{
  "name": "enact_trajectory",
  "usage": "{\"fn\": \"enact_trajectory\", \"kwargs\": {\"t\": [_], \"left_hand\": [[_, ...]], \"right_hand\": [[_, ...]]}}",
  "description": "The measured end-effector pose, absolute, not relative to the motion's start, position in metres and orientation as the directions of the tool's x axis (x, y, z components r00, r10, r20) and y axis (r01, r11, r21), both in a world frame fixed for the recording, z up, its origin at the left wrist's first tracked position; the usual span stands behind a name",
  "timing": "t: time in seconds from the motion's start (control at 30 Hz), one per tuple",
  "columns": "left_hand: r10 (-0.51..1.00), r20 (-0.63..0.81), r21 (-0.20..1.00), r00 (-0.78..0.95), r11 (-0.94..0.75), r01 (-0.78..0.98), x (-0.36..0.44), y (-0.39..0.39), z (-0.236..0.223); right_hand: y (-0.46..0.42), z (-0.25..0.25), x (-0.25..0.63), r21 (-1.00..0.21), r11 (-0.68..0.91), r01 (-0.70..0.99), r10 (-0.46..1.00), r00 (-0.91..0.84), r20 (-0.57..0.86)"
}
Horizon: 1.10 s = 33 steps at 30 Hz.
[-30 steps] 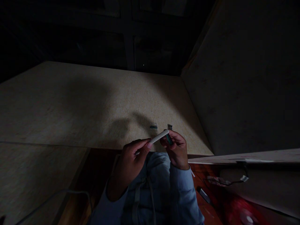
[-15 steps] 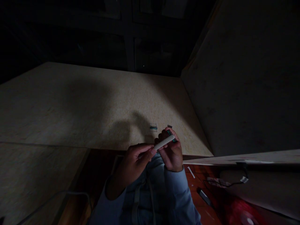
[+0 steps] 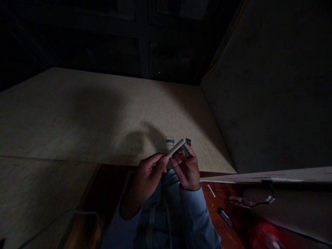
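My left hand (image 3: pixel 150 176) pinches the lower end of a slim off-white razor handle (image 3: pixel 175 147) between thumb and fingers. The handle slants up to the right. My right hand (image 3: pixel 188 169) grips a small teal-and-black razor cartridge (image 3: pixel 186 150) between thumb and fingertips. The handle's upper end is close beside this cartridge; I cannot tell whether they are joined. Beyond the hands, a clear plastic case (image 3: pixel 170 137) with a teal strip in it lies on the table. A small dark piece (image 3: pixel 188 141) lies just past my right fingertips.
The pale table (image 3: pixel 109 114) meets an upright panel (image 3: pixel 269 103) on the right. A grey cable (image 3: pixel 77 212) runs at lower left. On the reddish floor are a white strip (image 3: pixel 211 190), a dark slim object (image 3: pixel 225 217) and something red (image 3: pixel 264 231). The light is dim.
The razor handle has swung up and left, its tip moving from in front of the cartridge to above its left end. My right hand has shifted slightly left, uncovering more of the dark piece.
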State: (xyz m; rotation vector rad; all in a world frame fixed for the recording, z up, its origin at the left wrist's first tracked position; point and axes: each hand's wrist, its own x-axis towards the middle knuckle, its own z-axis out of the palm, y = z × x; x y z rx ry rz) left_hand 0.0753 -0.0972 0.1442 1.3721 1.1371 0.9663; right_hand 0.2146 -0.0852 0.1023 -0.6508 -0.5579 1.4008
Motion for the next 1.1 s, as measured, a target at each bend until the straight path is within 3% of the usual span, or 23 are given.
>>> {"fn": "enact_trajectory", "kwargs": {"t": [0.23, 0.4, 0.8, 1.1], "left_hand": [[0.978, -0.052, 0.997, 0.2, 0.038, 0.072, 0.076, -0.098, 0.142], [0.982, -0.047, 0.994, 0.181, 0.027, 0.108, 0.078, -0.096, 0.139], [0.997, -0.028, 0.986, 0.07, 0.016, 0.167, 0.093, -0.073, 0.089], [0.994, -0.021, 0.987, 0.111, 0.003, 0.16, 0.111, -0.068, 0.068]], "right_hand": [[-0.083, 0.099, 0.23, -0.781, 0.113, -0.614, 0.992, 0.107, 0.06], [-0.083, 0.098, 0.255, -0.869, 0.129, -0.478, 0.971, 0.24, 0.012], [-0.09, 0.102, 0.295, -0.937, 0.151, -0.314, 0.901, 0.434, 0.0], [-0.087, 0.094, 0.312, -0.966, 0.098, -0.238, 0.839, 0.542, -0.049]]}}
